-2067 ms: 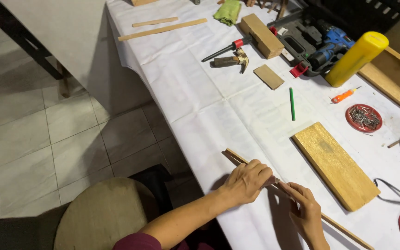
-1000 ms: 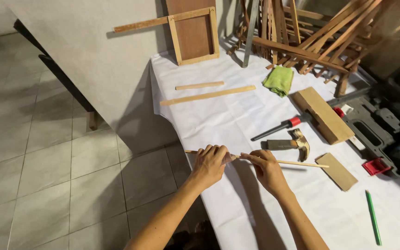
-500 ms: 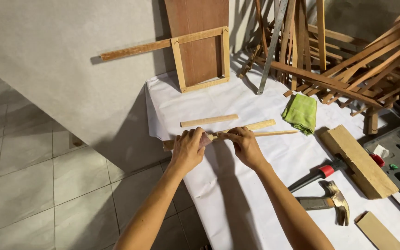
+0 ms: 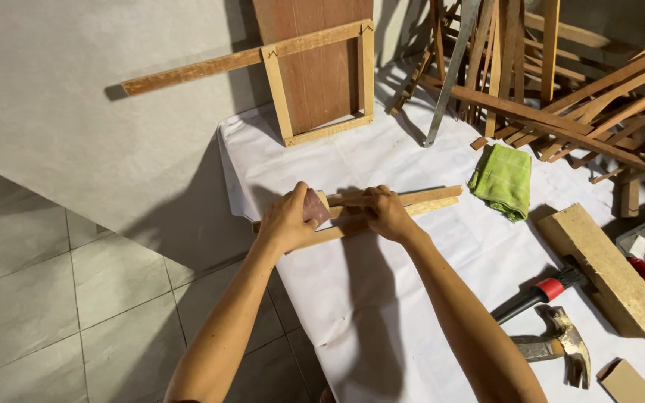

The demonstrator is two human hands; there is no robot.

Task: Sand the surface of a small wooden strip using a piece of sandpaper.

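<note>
Two hands — left hand (image 4: pixel 287 218) and right hand (image 4: pixel 379 212) — gripping three wood strips (image 4: pixel 423 200); one hammer (image 4: pixel 554 343), one green cloth (image 4: pixel 502 179) — white-covered counter (image 4: pixel 382 313), tiled floor (image 4: pixel 31 298).

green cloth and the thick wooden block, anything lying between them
Nothing: the head view shows only bare white table cover between the folded green cloth and the thick pale wooden block.

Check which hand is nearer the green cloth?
Right. The right hand grips the wooden strips left of the green cloth; the left hand is farther left.
</note>
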